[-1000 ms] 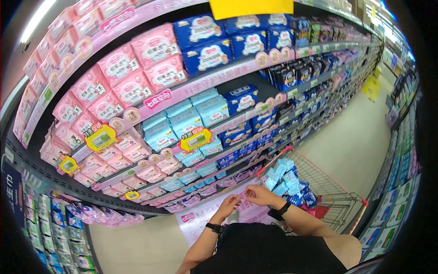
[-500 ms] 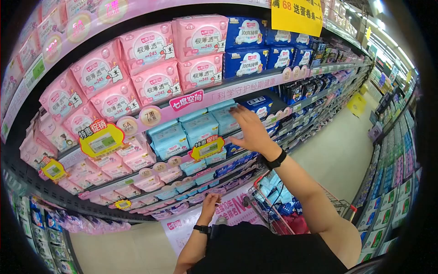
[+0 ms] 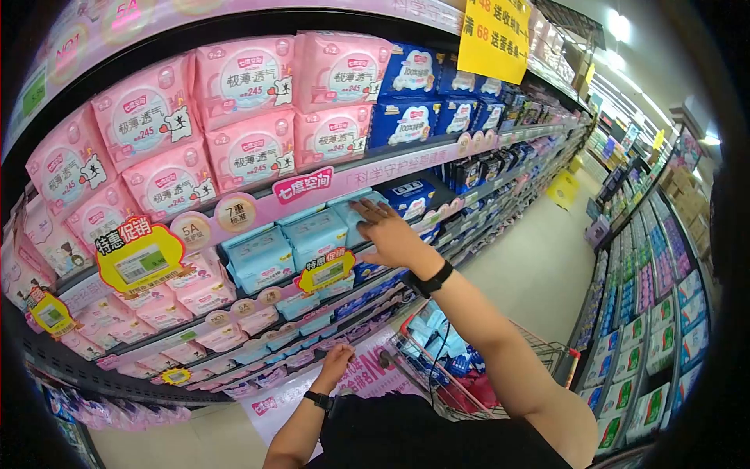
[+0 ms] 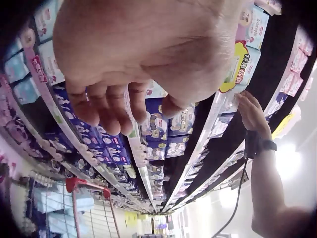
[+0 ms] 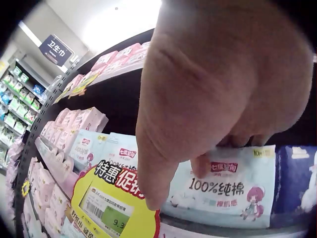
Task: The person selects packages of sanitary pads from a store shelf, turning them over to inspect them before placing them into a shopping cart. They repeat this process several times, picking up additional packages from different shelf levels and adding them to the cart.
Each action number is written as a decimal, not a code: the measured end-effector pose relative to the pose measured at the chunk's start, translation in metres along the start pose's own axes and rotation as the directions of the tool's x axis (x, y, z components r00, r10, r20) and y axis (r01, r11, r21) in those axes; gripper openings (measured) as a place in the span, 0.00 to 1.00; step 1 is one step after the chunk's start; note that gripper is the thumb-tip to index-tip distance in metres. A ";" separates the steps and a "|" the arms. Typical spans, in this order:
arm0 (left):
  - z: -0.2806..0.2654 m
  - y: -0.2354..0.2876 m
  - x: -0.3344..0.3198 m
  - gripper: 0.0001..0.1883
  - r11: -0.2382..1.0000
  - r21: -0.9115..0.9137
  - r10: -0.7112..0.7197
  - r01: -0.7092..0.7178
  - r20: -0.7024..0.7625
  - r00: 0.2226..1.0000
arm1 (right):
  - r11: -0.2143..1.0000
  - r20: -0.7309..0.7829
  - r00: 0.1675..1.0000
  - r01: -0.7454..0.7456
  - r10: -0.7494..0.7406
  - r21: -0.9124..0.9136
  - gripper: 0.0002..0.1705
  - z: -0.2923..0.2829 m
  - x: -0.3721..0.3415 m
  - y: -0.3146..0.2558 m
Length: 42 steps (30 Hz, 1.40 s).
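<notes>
My right hand [image 3: 397, 238] is at the shelf, reaching over a light blue pack of sanitary pads [image 5: 225, 201]. Its fingers lie along the pack's top and upper front, while the thumb points straight down beside a yellow price tag [image 5: 106, 203]. More light blue packs [image 3: 262, 262] stand in a row to the left. Low in front of my body hangs my left hand [image 3: 337, 366], loosely curled and holding nothing. Seen in the left wrist view, its fingers [image 4: 116, 111] droop in front of the shelving.
A shopping cart [image 3: 574, 354] with light blue and dark blue packs stands below my right arm. Pink packs [image 3: 250, 148] fill the shelf above, and dark blue packs [image 3: 410, 125] sit right of them. A yellow sign [image 3: 494, 39] hangs overhead. The aisle floor [image 3: 500, 273] stretches away at right.
My right hand has left its place beside the left hand and risen to the light blue packs, its fingers now on one. The left hand stays low. The head view has turned and come closer.
</notes>
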<state>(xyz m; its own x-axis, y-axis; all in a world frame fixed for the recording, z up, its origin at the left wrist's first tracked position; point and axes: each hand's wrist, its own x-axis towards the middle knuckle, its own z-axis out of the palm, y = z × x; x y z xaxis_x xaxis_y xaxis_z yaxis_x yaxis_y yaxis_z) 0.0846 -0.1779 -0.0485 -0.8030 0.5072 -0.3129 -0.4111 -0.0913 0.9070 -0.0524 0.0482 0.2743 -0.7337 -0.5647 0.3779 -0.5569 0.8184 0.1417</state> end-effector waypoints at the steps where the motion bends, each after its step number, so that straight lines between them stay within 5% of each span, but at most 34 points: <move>1: 0.005 -0.003 0.002 0.07 1.000 -0.003 0.000 0.000 0.020 1.000 | 0.998 -0.044 0.999 -0.017 0.020 0.052 0.28 -0.001 -0.002 -0.001; 4: 0.014 -0.006 0.008 0.08 0.999 0.041 0.026 -0.030 0.098 0.995 | 0.980 -0.122 0.991 -0.025 0.050 0.198 0.31 -0.008 0.008 -0.004; 6: 0.017 -0.005 0.000 0.10 0.998 0.056 0.019 -0.027 0.143 0.990 | 0.949 0.071 0.974 -0.225 0.214 0.220 0.38 -0.027 0.013 -0.011; 7: 0.016 -0.005 -0.002 0.11 0.993 0.071 0.076 -0.089 0.164 0.983 | 0.965 0.051 0.980 -0.200 0.194 0.169 0.40 -0.023 0.015 -0.014; 12: 0.001 0.017 -0.014 0.10 0.998 0.051 -0.033 0.029 0.084 0.996 | 0.994 -0.021 0.994 -0.112 0.111 -0.011 0.47 0.009 0.010 0.005; 16: -0.024 -0.011 -0.006 0.08 1.000 0.002 -0.018 0.018 -0.005 1.000 | 0.983 0.098 0.980 -0.168 0.175 -0.076 0.39 -0.026 0.020 -0.015; 18: -0.031 -0.008 -0.009 0.08 0.999 0.018 -0.028 0.029 -0.026 0.999 | 0.986 -0.076 0.994 -0.088 0.078 -0.143 0.35 -0.033 0.012 -0.020; 20: -0.035 -0.006 -0.013 0.09 0.999 0.003 -0.035 0.035 -0.041 0.999 | 0.991 -0.094 0.992 -0.093 0.084 -0.097 0.37 -0.039 -0.005 -0.023; 24: -0.034 0.007 -0.013 0.10 0.995 -0.002 -0.099 0.099 -0.041 0.994 | 0.950 -0.395 0.866 -0.304 0.306 0.068 0.41 -0.041 -0.065 -0.055; 26: -0.033 0.018 -0.013 0.11 0.994 0.002 -0.107 0.107 -0.002 0.994 | 0.913 -0.352 0.842 -0.369 0.409 0.175 0.40 -0.033 -0.099 -0.074; 29: -0.009 0.067 -0.025 0.20 0.943 -0.290 -0.118 0.166 0.174 0.978 | 0.904 0.006 0.938 -0.336 0.347 0.266 0.39 0.023 -0.162 -0.086; 32: 0.030 0.056 -0.012 0.35 0.967 -0.126 -0.167 0.219 0.333 0.928 | 0.912 0.428 0.891 -0.294 0.153 0.286 0.35 0.082 -0.213 -0.130; 35: 0.060 0.015 0.005 0.44 0.887 0.460 -0.263 0.048 0.417 0.870 | 0.904 0.488 0.867 -0.288 0.105 0.317 0.41 0.119 -0.258 -0.169; 38: 0.067 0.037 -0.009 0.48 0.855 0.351 -0.512 0.381 0.461 0.725 | 0.906 0.540 0.835 -0.303 0.104 0.296 0.42 0.117 -0.279 -0.168; 42: 0.067 -0.009 0.000 0.47 0.918 0.225 -0.394 0.326 0.433 0.810 | 0.887 0.491 0.844 -0.381 0.217 0.262 0.41 0.112 -0.281 -0.160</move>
<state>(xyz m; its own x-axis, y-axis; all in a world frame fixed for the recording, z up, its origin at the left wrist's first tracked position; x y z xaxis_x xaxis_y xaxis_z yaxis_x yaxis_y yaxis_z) 0.1171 -0.1198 -0.0383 -0.3016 0.8183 -0.4893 -0.5424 0.2747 0.7939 0.1997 0.0637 0.0432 -0.9310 -0.3512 -0.0992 -0.3167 0.9127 -0.2583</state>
